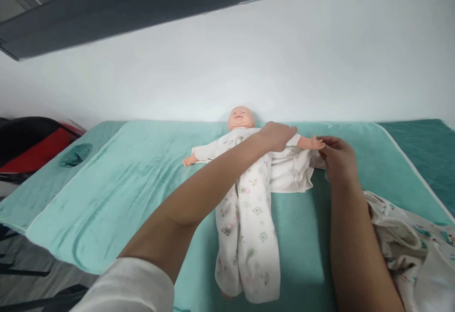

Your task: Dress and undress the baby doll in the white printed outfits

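Note:
A baby doll point(241, 117) lies on its back, its head toward the wall. It wears white printed footless pants point(258, 217) and a white top point(209, 151). My left hand point(279, 135) is closed round the white sleeve point(294, 140) on the doll's upper arm, at the right of the picture. Beyond that sleeve the doll's bare forearm point(306, 142) sticks out. With bent fingers, my right hand point(339, 155) pinches at the doll's hand point(317, 143). Loose white cloth point(291, 174) lies crumpled below that arm. My left forearm hides part of the doll's torso.
A turquoise sheet point(117, 184) covers the padded table, which has a face hole point(76, 155) at its left end. More printed baby clothing point(419, 250) lies at the lower right. Behind stands a white wall point(227, 65); a red and black object point(39, 146) is at the left.

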### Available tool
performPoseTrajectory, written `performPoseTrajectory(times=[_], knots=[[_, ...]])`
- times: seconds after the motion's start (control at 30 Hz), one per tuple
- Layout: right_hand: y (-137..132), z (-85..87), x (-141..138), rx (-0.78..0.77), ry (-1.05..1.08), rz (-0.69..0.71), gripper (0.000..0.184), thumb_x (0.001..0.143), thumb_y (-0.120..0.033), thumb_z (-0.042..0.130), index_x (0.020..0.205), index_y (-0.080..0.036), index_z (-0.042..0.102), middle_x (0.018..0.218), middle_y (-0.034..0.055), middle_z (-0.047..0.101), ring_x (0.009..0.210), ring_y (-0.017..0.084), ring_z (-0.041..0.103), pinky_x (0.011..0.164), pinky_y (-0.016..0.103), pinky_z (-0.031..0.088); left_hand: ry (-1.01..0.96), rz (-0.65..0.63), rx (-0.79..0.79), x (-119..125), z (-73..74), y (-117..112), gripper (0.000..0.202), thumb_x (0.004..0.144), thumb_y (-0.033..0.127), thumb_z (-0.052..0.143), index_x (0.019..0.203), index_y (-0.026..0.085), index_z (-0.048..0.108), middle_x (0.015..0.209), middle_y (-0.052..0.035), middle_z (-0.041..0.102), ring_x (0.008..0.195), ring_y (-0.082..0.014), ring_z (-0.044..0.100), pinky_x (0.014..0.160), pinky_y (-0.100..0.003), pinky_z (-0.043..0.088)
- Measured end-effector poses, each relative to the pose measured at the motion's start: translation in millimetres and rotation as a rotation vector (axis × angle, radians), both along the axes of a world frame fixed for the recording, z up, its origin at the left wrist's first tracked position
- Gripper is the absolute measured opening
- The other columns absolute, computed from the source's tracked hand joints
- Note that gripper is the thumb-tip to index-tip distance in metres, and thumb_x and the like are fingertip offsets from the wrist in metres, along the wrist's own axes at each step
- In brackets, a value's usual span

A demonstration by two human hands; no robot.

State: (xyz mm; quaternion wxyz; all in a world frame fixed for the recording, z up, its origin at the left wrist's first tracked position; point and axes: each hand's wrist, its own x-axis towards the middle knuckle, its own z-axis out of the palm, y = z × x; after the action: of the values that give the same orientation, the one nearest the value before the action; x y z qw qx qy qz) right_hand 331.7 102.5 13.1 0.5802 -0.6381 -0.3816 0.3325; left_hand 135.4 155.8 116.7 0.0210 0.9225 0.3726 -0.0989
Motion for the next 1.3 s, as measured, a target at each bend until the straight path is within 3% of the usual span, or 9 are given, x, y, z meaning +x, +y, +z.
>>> performPoseTrajectory(times=[0.13, 0.27, 0.37, 0.47, 0.6, 0.7, 0.9, 1.13, 1.3], knots=[[4.4, -0.1, 1.1, 0.146, 0.129, -0.176, 0.026, 0.073, -0.032, 0.058, 0.097, -0.022, 0.058, 0.119, 0.0082, 0.068, 0.106, 0.022, 0.068, 0.085, 0.036, 0.055, -0.007, 0.033, -0.048, 17.0, -11.4, 0.1, 0.042, 0.086, 0.015, 0.056, 0.128, 0.016, 0.053, 0.115, -0.0140, 0.069, 0.103, -0.0287, 0.068, 0.080, -0.037, 0.049], [2.6, 2.0, -24.8, 0.280, -0.174, -0.252, 0.028, 0.084, -0.036, 0.052, 0.104, -0.020, 0.063, 0.115, 0.0083, 0.070, 0.112, 0.023, 0.065, 0.101, 0.044, 0.050, -0.077, 0.085, -0.010, 17.3, -16.6, -10.0, 0.038, 0.092, 0.019, 0.053, 0.130, 0.014, 0.054, 0.133, -0.0166, 0.060, 0.116, -0.0294, 0.062, 0.091, -0.040, 0.050], [-5.9, 5.2, -55.2, 0.261, -0.344, -0.047, 0.036, 0.089, -0.041, 0.055, 0.115, -0.019, 0.067, 0.121, 0.0097, 0.069, 0.115, 0.024, 0.063, 0.103, 0.045, 0.048, -0.201, 0.121, 0.054, -10.0, -12.3, -31.2, 0.037, 0.095, 0.022, 0.050, 0.130, 0.015, 0.055, 0.135, -0.0144, 0.060, 0.121, -0.0292, 0.060, 0.098, -0.043, 0.049], [-14.3, 6.0, -79.6, 0.265, -0.471, 0.188, 0.042, 0.093, -0.045, 0.055, 0.126, -0.021, 0.065, 0.128, 0.0110, 0.067, 0.121, 0.026, 0.060, 0.105, 0.047, 0.048, -0.543, 0.243, 0.128, -62.3, -18.0, -60.3, 0.034, 0.100, 0.028, 0.045, 0.130, 0.019, 0.057, 0.133, -0.0096, 0.065, 0.126, -0.0250, 0.059, 0.106, -0.042, 0.047], [-21.1, 6.3, -98.3, 0.321, -0.501, 0.478, 0.046, 0.097, -0.050, 0.053, 0.135, -0.025, 0.060, 0.140, 0.0094, 0.060, 0.133, 0.026, 0.052, 0.117, 0.050, 0.039, -1.110, 0.598, 0.123, -132.3, -53.9, -85.6, 0.032, 0.102, 0.033, 0.044, 0.126, 0.021, 0.060, 0.136, -0.0072, 0.065, 0.130, -0.0182, 0.058, 0.112, -0.035, 0.045], [-26.6, 9.8, -107.2, 0.310, -0.386, 0.608, 0.047, 0.098, -0.052, 0.054, 0.138, -0.028, 0.057, 0.150, 0.0063, 0.053, 0.144, 0.024, 0.044, 0.125, 0.049, 0.031, -1.301, 0.734, -0.002, -153.6, -77.1, -83.4, 0.035, 0.101, 0.037, 0.044, 0.130, 0.022, 0.057, 0.141, -0.0080, 0.062, 0.131, -0.0173, 0.058, 0.113, -0.035, 0.046], [-33.0, 15.4, -114.3, 0.192, -0.237, 0.716, 0.054, 0.094, -0.055, 0.063, 0.143, -0.034, 0.053, 0.165, -0.0007, 0.035, 0.155, 0.023, 0.028, 0.130, 0.047, 0.022, -1.291, 0.609, -0.048, -146.1, -76.1, -70.2, 0.026, 0.098, 0.038, 0.055, 0.119, 0.023, 0.062, 0.144, -0.0074, 0.057, 0.137, -0.0183, 0.051, 0.120, -0.037, 0.038], [-32.8, 18.8, -112.3, 0.165, -0.257, 0.779, 0.071, 0.085, -0.051, 0.075, 0.149, -0.037, 0.046, 0.168, -0.0015, 0.027, 0.157, 0.026, 0.020, 0.130, 0.051, 0.020, -1.277, 0.545, -0.141, -150.4, -70.0, -72.9, 0.028, 0.088, 0.036, 0.072, 0.108, 0.022, 0.058, 0.149, -0.0076, 0.051, 0.138, -0.0209, 0.049, 0.115, -0.037, 0.042], [-35.3, 21.5, -113.8, 0.183, -0.294, 0.792, 0.077, 0.081, -0.049, 0.079, 0.149, -0.035, 0.044, 0.169, 0.0004, 0.022, 0.157, 0.028, 0.020, 0.129, 0.051, 0.023, -1.101, 0.404, 0.110, -140.5, -60.9, -77.9, 0.015, 0.092, 0.031, 0.066, 0.092, 0.022, 0.055, 0.131, -0.0061, 0.062, 0.128, -0.0225, 0.051, 0.110, -0.039, 0.043]])
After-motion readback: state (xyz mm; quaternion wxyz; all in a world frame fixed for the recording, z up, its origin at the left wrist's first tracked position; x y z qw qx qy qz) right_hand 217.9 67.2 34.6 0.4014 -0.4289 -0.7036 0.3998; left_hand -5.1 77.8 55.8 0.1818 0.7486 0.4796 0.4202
